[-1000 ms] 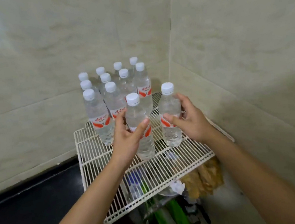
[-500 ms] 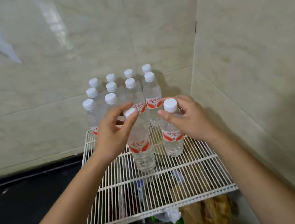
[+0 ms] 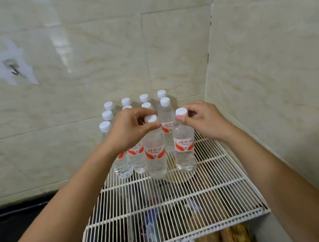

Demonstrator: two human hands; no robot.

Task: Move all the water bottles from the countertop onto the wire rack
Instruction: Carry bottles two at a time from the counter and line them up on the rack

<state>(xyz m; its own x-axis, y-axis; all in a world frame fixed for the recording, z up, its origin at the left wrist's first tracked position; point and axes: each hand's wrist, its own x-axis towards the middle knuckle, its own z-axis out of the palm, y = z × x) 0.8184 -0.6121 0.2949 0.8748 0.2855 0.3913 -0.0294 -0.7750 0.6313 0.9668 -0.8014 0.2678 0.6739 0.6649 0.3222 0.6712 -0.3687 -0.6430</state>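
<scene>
Several clear water bottles with white caps and red-and-white labels stand upright in rows at the back of a white wire rack (image 3: 184, 203) in the wall corner. My left hand (image 3: 130, 130) pinches the neck of the front middle bottle (image 3: 155, 155) just under its cap. My right hand (image 3: 204, 121) pinches the neck of the front right bottle (image 3: 184, 147). Both of these bottles stand on the rack wires. My left hand hides part of the second row.
Tiled walls close in behind and on the right. A dark countertop (image 3: 17, 222) lies to the left of the rack. Under the rack show bags and green items (image 3: 223, 237). A metal hook (image 3: 14, 67) sticks on the left wall.
Both hands slid up from the bottles' bodies to their necks near the caps. The view has tilted up and moved closer. The two front bottles stay upright on the rack.
</scene>
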